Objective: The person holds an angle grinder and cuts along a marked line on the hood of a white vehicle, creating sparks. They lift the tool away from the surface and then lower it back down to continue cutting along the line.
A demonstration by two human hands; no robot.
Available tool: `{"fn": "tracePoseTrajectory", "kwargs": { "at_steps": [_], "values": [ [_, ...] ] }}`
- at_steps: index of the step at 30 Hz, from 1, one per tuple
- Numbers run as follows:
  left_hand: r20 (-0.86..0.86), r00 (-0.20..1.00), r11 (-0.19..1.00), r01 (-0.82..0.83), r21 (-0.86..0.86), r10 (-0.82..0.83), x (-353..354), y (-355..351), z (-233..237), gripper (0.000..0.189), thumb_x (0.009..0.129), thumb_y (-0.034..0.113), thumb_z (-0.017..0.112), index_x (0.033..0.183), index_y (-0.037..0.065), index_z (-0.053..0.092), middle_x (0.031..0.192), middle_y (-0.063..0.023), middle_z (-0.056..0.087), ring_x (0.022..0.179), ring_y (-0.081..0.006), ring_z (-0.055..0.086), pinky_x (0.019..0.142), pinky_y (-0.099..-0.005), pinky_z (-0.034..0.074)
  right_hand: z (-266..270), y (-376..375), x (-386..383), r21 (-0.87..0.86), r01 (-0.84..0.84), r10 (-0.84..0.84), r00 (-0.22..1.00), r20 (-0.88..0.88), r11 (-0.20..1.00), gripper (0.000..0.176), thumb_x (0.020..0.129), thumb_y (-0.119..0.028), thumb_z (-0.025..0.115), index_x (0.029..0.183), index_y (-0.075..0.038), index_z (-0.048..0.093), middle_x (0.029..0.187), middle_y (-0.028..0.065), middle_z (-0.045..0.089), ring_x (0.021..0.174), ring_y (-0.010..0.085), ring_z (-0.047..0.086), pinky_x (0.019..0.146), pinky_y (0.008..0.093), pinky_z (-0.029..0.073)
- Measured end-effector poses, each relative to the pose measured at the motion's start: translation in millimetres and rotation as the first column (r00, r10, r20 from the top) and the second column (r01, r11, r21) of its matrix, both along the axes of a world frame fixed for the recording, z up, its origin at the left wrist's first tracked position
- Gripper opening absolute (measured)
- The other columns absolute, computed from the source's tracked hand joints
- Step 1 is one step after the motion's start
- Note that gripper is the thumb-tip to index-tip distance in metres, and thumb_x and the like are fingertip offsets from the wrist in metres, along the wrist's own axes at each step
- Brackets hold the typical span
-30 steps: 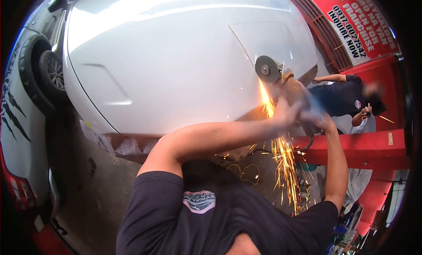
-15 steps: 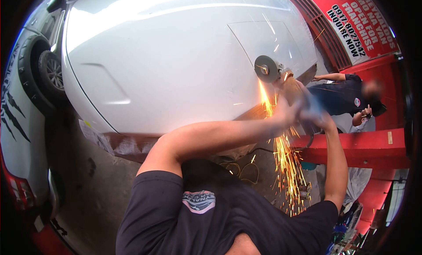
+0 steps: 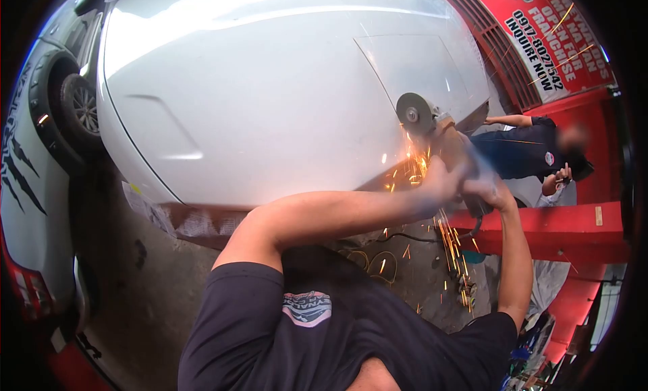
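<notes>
An angle grinder (image 3: 451, 140) with a round disc (image 3: 416, 112) is held out ahead of me, to the right. My left hand (image 3: 442, 182) is closed on the tool's body, somewhat blurred. Around its rear part wraps my right hand (image 3: 491, 190). Orange sparks (image 3: 417, 163) fly from below the disc, near the lower edge of a large white vehicle panel (image 3: 270, 101). Whether the disc touches metal there I cannot make out. From the grinder's rear a dark cord (image 3: 476, 228) curves downward.
Another person (image 3: 520, 148) stands at right beyond the grinder. A red beam (image 3: 560, 232) runs below that person. Left is a grey vehicle with a black wheel (image 3: 79, 111). Masking paper (image 3: 202, 222) hangs from the panel's lower edge; a yellow cable (image 3: 361, 259) lies on the floor.
The grinder and both hands have shifted slightly right and down. The spark stream has thinned and scattered, and the disc face now shows more plainly.
</notes>
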State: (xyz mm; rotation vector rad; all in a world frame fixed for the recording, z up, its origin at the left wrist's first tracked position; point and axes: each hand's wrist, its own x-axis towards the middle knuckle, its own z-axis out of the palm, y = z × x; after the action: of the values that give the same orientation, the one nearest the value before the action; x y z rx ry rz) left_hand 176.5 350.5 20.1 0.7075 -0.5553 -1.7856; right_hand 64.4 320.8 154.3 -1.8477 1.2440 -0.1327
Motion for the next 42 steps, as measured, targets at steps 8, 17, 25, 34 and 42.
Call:
{"fn": "tracePoseTrajectory", "kwargs": {
  "at_steps": [8, 17, 25, 34, 42],
  "values": [
    [-0.039, 0.999, 0.997, -0.018, -0.071, 0.015, 21, -9, 5, 0.076, 0.100, 0.029, 0.069, 0.159, 0.000, 0.032, 0.132, -0.0206, 0.066, 0.102, -0.0322, 0.077, 0.068, -0.0396, 0.067, -5, -22, 1, -0.015, -0.034, 0.034, 0.999, -0.017, 0.999, 0.113, 0.074, -0.012, 0.076, 0.177, -0.008, 0.031, 0.143, 0.0108, 0.066, 0.125, 0.0181, 0.063, 0.110, 0.0311, 0.049],
    [-0.029, 0.991, 0.991, -0.129, -0.048, 0.127, 23, -13, 9, 0.049, 0.114, 0.027, 0.065, 0.148, -0.002, 0.048, 0.123, -0.0189, 0.071, 0.093, -0.0297, 0.079, 0.073, -0.0449, 0.071, -9, -34, 6, -0.145, -0.141, 0.138, 0.990, -0.030, 0.979, 0.112, 0.073, -0.014, 0.073, 0.177, -0.006, 0.031, 0.141, 0.0118, 0.066, 0.121, 0.0185, 0.063, 0.109, 0.0318, 0.050],
    [-0.013, 0.981, 0.974, -0.196, -0.111, 0.196, 8, -37, -17, 0.047, 0.114, 0.026, 0.063, 0.148, -0.003, 0.048, 0.123, -0.0204, 0.071, 0.093, -0.0308, 0.079, 0.074, -0.0453, 0.072, -8, -37, 16, -0.088, -0.092, 0.091, 0.996, -0.016, 0.992, 0.112, 0.073, -0.015, 0.073, 0.177, -0.006, 0.031, 0.143, 0.0129, 0.065, 0.123, 0.0205, 0.063, 0.111, 0.0327, 0.049],
    [-0.032, 0.983, 0.981, -0.184, -0.061, 0.182, 36, -31, 5, 0.048, 0.114, 0.025, 0.062, 0.146, -0.007, 0.046, 0.123, -0.0229, 0.070, 0.096, -0.0319, 0.079, 0.073, -0.0480, 0.072, -7, -50, 25, -0.088, -0.104, 0.102, 0.994, -0.028, 0.991, 0.113, 0.073, -0.015, 0.074, 0.176, -0.004, 0.031, 0.146, 0.0145, 0.064, 0.129, 0.0218, 0.062, 0.113, 0.0340, 0.048],
    [-0.089, 0.973, 0.970, -0.221, -0.099, 0.213, 45, -39, 6, 0.049, 0.115, 0.027, 0.061, 0.148, -0.005, 0.045, 0.130, -0.0229, 0.068, 0.104, -0.0348, 0.078, 0.075, -0.0503, 0.072, 0, -55, 41, -0.056, -0.108, 0.107, 0.994, -0.028, 0.993, 0.112, 0.074, -0.016, 0.074, 0.176, -0.004, 0.031, 0.145, 0.0155, 0.064, 0.129, 0.0224, 0.063, 0.115, 0.0343, 0.047]
  ]
}}
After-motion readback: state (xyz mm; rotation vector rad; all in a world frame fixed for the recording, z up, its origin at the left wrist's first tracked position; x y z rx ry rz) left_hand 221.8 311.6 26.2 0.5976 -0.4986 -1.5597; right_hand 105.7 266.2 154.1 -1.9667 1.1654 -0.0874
